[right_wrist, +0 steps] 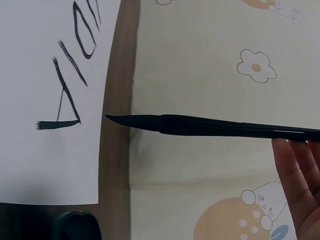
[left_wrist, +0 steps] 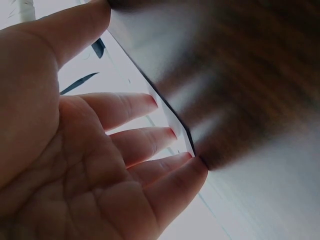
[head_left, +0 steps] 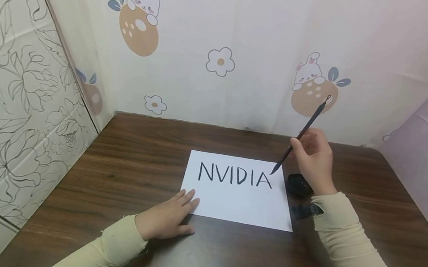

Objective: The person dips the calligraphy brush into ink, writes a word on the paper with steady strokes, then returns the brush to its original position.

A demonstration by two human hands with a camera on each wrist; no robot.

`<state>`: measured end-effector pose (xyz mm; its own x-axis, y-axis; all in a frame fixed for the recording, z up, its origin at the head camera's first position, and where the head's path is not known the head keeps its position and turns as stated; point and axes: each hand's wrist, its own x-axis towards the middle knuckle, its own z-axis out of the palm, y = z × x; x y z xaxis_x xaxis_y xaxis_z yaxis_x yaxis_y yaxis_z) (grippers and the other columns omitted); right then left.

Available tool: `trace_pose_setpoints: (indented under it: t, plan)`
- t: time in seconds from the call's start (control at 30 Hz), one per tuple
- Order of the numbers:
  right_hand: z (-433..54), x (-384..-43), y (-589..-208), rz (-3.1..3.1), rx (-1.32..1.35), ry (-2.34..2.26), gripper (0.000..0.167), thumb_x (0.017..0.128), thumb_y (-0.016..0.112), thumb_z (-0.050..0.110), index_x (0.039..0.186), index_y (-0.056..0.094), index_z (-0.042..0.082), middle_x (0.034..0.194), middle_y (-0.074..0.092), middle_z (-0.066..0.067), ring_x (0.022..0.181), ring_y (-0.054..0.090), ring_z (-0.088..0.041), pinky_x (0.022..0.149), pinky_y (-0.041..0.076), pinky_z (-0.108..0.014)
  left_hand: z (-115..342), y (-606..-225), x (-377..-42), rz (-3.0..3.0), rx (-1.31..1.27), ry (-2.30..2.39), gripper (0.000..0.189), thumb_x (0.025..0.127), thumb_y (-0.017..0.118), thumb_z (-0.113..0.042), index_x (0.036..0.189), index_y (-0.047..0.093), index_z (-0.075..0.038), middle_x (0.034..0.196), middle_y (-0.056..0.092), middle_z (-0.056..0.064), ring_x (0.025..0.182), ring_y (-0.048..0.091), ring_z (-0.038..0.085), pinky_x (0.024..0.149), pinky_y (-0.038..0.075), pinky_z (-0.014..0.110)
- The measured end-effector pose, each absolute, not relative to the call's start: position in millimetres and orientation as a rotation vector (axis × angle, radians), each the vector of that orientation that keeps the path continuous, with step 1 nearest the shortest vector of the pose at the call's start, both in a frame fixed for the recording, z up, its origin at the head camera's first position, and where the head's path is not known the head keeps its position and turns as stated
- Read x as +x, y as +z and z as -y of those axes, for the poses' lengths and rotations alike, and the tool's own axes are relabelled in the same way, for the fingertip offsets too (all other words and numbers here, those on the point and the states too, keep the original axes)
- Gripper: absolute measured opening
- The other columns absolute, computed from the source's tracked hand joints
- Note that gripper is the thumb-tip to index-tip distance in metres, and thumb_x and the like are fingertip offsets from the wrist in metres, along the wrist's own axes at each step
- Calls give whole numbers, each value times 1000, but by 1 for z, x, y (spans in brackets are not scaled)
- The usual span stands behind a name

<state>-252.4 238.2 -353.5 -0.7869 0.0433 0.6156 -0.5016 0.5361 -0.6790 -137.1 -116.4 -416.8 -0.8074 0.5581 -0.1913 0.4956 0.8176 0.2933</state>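
Note:
In the head view a white sheet of paper (head_left: pixel 237 206) lies on the brown wooden table, with "NVIDIA" lettered in black across its upper half. My right hand (head_left: pixel 316 158) pinches a dark writing brush (head_left: pixel 309 123) by its handle, the tip slanting down near the last letter. The right wrist view shows the brush tip (right_wrist: pixel 132 121) black and pointed, apart from the paper. At the sheet's lower left corner, my left hand (head_left: pixel 168 215) rests with fingers spread, its fingertips on the paper's edge.
A small black container (head_left: pixel 298 185) stands just right of the paper, partly behind the right wrist. A dark strap (head_left: pixel 307 210) is around that wrist. Behind the wooden table (head_left: pixel 134 154) hangs a rabbit-print cloth (head_left: pixel 268 32); a flower-patterned panel (head_left: pixel 14 80) borders the left.

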Motion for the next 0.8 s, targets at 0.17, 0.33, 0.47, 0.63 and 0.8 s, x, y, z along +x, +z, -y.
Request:
trace_pose_setpoints:
  t: [0.17, 0.33, 0.47, 0.63, 0.8]
  plan:
    - [-243, -253, -342, 2173, 353, 1280, 32, 92, 67, 14, 120, 56, 4, 87, 59, 11, 63, 62, 3, 63, 53, -11, 117, -418, -137, -2738, 807, 334, 74, 92, 64, -44, 150, 39, -6, 160, 27, 19, 146, 27, 42, 117, 32, 50]
    - [-256, -255, -333, 2134, 346, 1353, 32, 91, 68, 9, 122, 58, 9, 86, 61, 11, 62, 63, 1, 62, 54, -12, 117, -418, -138, -2738, 810, 335, 74, 92, 64, -44, 150, 38, -6, 160, 27, 18, 146, 27, 42, 117, 32, 50]
    - [-268, -254, -326, 2124, 310, 1376, 32, 91, 68, 9, 122, 61, 15, 85, 63, 12, 60, 63, -1, 61, 54, -13, 116, -417, -138, -2738, 815, 330, 74, 92, 64, -44, 150, 38, -6, 160, 28, 19, 146, 28, 42, 117, 32, 50]
    - [-279, -251, -318, 2125, 273, 1373, 32, 91, 68, 11, 123, 63, 14, 85, 66, 15, 59, 63, -3, 59, 54, -14, 116, -416, -137, -2740, 810, 331, 74, 92, 65, -43, 150, 39, -6, 159, 29, 19, 146, 29, 42, 117, 32, 50]
    - [-292, -254, -318, 2157, 231, 1411, 38, 92, 68, 13, 130, 62, 13, 86, 68, 16, 64, 63, -1, 59, 55, -14, 116, -416, -136, -2739, 802, 328, 74, 92, 64, -44, 150, 39, -6, 160, 28, 18, 146, 28, 41, 117, 32, 50]
